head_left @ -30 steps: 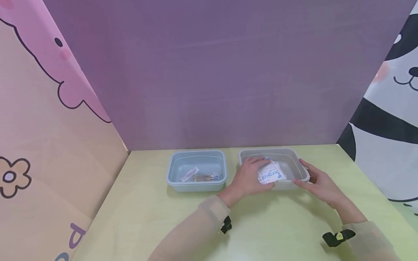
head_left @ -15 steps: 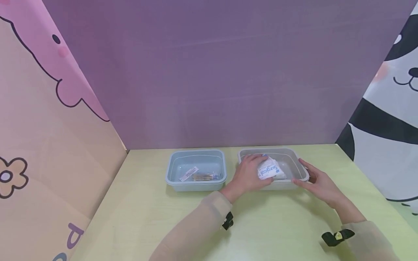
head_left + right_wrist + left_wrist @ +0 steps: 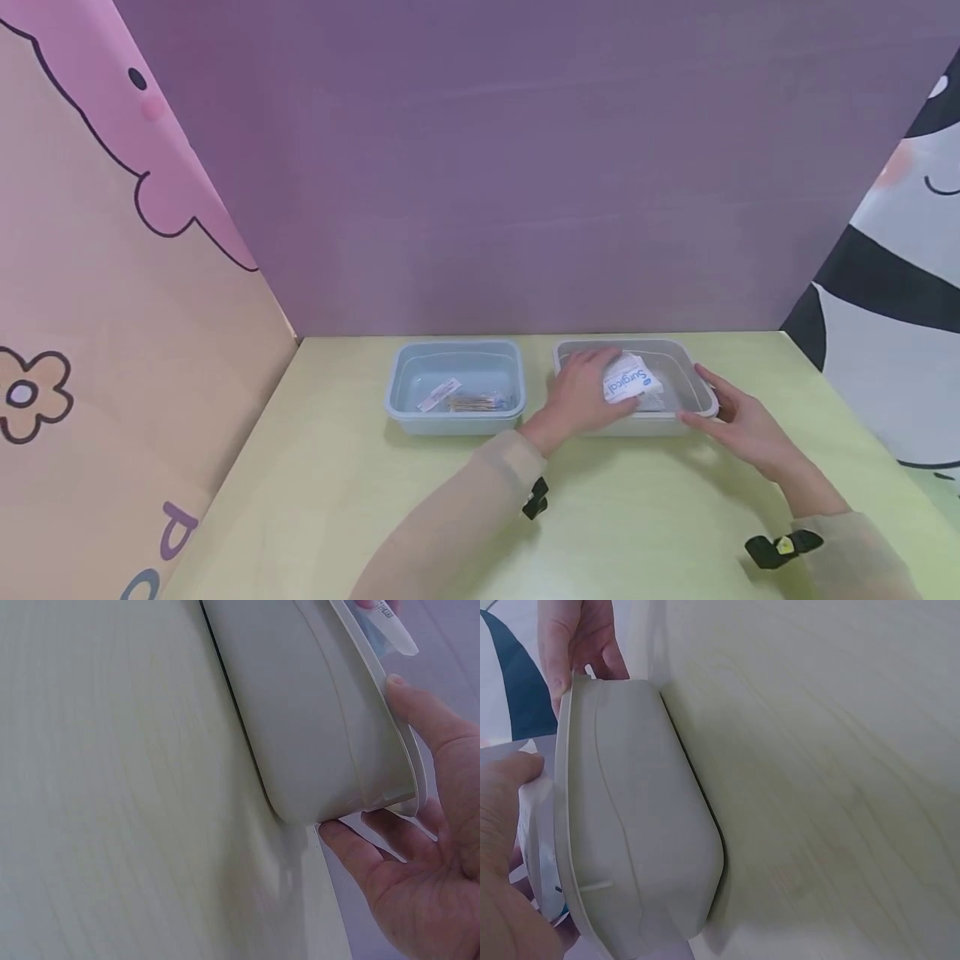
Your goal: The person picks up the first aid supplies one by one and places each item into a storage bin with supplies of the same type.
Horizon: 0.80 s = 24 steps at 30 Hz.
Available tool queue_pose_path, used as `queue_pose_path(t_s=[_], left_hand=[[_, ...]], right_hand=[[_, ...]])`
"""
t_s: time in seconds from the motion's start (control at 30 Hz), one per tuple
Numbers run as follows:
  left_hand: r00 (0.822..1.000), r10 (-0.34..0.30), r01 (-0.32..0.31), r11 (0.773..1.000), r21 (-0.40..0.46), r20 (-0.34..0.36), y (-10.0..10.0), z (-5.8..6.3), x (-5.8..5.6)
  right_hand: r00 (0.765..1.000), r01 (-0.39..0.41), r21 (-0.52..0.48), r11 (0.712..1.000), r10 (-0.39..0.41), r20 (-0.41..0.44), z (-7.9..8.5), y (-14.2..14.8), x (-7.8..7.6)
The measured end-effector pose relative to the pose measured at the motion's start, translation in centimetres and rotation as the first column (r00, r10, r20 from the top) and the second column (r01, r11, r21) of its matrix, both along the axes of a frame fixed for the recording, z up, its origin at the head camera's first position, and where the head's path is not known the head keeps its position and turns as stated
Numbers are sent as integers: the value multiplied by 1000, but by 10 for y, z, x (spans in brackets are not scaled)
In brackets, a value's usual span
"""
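Note:
My left hand (image 3: 583, 395) is over the left part of a light grey plastic box (image 3: 686, 385). It grips a white packet (image 3: 628, 377) with blue "Surgical" lettering, thumb on the near side and fingers on the far side. In the left wrist view the packet (image 3: 536, 829) sits at the box's rim, between thumb and fingers. My right hand (image 3: 750, 433) holds the box's right end, its thumb on the front rim and its fingers round the corner. Under the packet, something clear or whitish (image 3: 651, 402) shows inside the box; its kind cannot be made out.
A light blue plastic box (image 3: 456, 426) stands to the left on the pale wooden table (image 3: 322, 500). In it lie a small white printed packet (image 3: 438, 395) and a bundle of cotton swabs (image 3: 474, 403). A purple panel (image 3: 525, 167) rises right behind both boxes.
The packet has risen slightly and tilted in my left hand, and more of what lies under it shows. My right hand keeps its hold on the box. The head view has shifted a little.

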<state>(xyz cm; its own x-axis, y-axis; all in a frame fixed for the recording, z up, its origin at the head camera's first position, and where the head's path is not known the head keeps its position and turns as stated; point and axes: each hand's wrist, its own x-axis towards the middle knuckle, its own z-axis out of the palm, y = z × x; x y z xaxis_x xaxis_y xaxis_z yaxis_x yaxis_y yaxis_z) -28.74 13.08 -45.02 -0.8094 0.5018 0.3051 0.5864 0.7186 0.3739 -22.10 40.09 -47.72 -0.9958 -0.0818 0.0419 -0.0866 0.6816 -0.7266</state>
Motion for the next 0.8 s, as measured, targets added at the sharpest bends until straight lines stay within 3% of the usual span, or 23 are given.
queue_pose_path(t_s=[0.3, 0.57, 0.8], left_hand=[[999, -29, 29, 1000, -13, -32, 29, 1, -3], [1000, -22, 23, 1000, -11, 18, 31, 9, -4], [999, 3, -2, 1000, -28, 43, 27, 8, -4]], right_hand=[[999, 47, 10, 999, -47, -13, 0, 23, 17], [999, 49, 18, 999, -49, -3, 1, 22, 17], [999, 49, 26, 998, -48, -24, -1, 19, 16]])
